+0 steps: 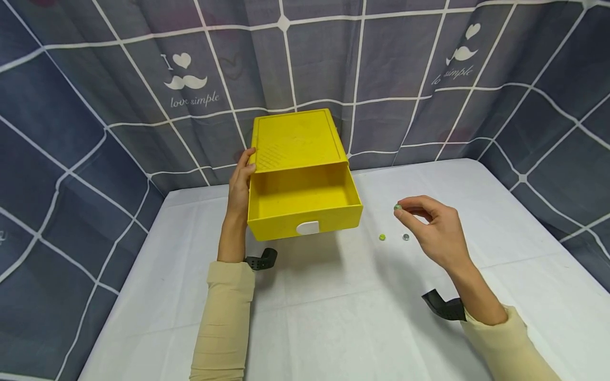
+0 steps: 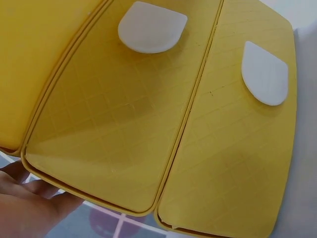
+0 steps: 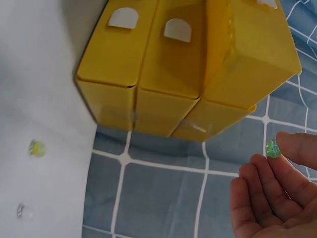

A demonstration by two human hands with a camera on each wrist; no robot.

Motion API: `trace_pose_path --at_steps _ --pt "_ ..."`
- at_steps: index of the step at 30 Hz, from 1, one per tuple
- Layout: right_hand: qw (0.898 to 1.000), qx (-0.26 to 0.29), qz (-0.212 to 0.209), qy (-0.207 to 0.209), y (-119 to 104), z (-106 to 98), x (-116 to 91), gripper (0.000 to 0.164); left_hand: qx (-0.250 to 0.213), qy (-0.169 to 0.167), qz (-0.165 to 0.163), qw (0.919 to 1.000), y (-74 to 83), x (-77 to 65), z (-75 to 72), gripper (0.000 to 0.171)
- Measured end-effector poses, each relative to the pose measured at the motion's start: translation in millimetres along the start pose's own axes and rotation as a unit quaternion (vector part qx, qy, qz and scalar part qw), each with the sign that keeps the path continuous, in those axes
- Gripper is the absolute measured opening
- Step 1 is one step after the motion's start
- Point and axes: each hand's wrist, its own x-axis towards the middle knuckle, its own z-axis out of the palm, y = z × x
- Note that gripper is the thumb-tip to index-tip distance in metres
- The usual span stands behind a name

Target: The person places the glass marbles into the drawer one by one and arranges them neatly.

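– Report layout of table (image 1: 310, 317).
– Cabinet (image 1: 297, 137): near far edge, top drawer (image 1: 271, 228) pulled out.
– Left hand (image 1: 237, 190)?
– Fingers extended, resting against cabinet's left side.
– Right hand (image 1: 436, 227)?
– Thumb and forefinger pinch green bead (image 1: 397, 207) above table.
– Others?
– Yellow bead (image 1: 382, 237), clear bead (image 1: 405, 237): on table, between cabinet and right edge.

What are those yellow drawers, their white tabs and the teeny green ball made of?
The yellow drawers look like hard plastic: faintly shiny, with crisscross lines that seem moulded in. The white tabs seem plastic too, smooth and plain. The teeny green ball looks shiny and see-through, so maybe glass or clear plastic; I can't tell which.
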Motion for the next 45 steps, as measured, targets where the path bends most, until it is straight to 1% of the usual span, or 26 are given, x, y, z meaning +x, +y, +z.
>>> trace_pose_path --at_steps 6,11,17,22,29,36,45 --pt "0.999 0.029 -0.018 -0.005 -14.0 9.4 7.9 0.013 0.009 0.005 0.002 0.9999 0.5 -0.4 -0.1 0.051" --pt "0.997 0.063 -0.033 -0.001 -27.2 19.7 13.1 0.011 0.010 0.004 0.004 0.9999 0.2 -0.3 0.2 0.051" --pt "0.993 0.086 -0.080 0.003 -47.6 36.0 20.2 0.013 0.007 0.002 0.017 0.9998 0.2 0.1 -0.3 0.052" --pt "0.990 0.091 -0.108 0.000 -60.3 46.4 25.1 0.012 -0.003 0.001 0.013 0.9999 -0.1 0.2 -0.2 0.052" --pt "0.990 0.100 -0.103 -0.011 -66.8 54.7 28.1 0.013 -0.012 -0.005 0.010 0.9999 -0.4 0.3 1.2 0.051" --pt "0.990 0.102 -0.094 -0.010 -64.8 59.1 28.0 0.012 -0.013 -0.010 0.012 0.9998 -1.0 -0.4 1.7 0.051" --pt "0.990 0.102 -0.093 -0.009 -64.5 61.1 29.2 0.013 -0.016 -0.009 0.009 0.9998 -2.1 -1.7 0.9 0.051"
